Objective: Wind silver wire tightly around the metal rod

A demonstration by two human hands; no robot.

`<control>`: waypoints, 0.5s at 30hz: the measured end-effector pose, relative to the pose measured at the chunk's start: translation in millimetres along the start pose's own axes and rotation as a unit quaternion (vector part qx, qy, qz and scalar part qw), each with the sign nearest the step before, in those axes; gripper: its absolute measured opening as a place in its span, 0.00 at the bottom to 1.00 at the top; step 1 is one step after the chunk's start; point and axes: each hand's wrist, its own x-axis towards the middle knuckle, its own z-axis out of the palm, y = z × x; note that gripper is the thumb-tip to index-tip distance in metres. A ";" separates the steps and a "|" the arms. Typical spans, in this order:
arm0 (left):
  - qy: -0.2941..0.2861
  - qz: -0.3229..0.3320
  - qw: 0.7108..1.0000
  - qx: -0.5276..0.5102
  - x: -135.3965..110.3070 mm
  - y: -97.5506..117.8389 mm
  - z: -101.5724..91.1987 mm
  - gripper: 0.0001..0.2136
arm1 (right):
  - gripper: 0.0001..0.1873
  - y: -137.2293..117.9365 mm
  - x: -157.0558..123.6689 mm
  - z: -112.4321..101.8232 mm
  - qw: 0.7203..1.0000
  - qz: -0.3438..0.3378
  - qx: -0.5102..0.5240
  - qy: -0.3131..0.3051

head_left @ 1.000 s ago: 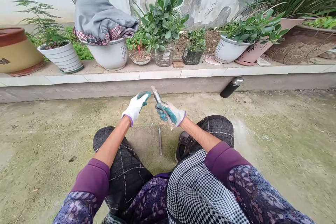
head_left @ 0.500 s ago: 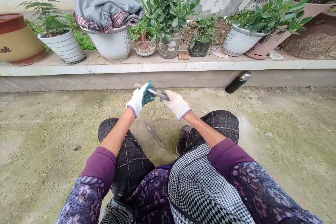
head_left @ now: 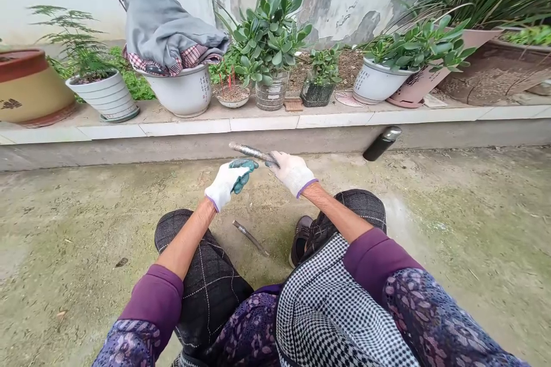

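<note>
I sit low with my knees apart, both hands in white gloves with green palms. My right hand (head_left: 293, 172) is closed round one end of a grey, rough metal rod (head_left: 251, 152) that points left and lies nearly level. My left hand (head_left: 229, 180) is just below the rod's free end, fingers curled, apart from it and holding nothing I can see. A second thin rod (head_left: 251, 238) lies on the concrete between my feet.
A low tiled ledge (head_left: 258, 123) runs across ahead with several potted plants, one white pot (head_left: 181, 89) draped with grey cloth. A dark flask (head_left: 381, 143) leans at the ledge's foot on the right. Mossy concrete ground spreads on both sides.
The rod swung from upright to level in my right hand. My left hand gripped its free end half a second ago and has now let go and dropped just below it.
</note>
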 end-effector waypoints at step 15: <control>0.015 -0.019 0.985 0.169 -3.2 -2.2 -9.9 0.06 | 0.26 13.9 -31.6 -24.7 0.769 -0.076 0.546 -0.324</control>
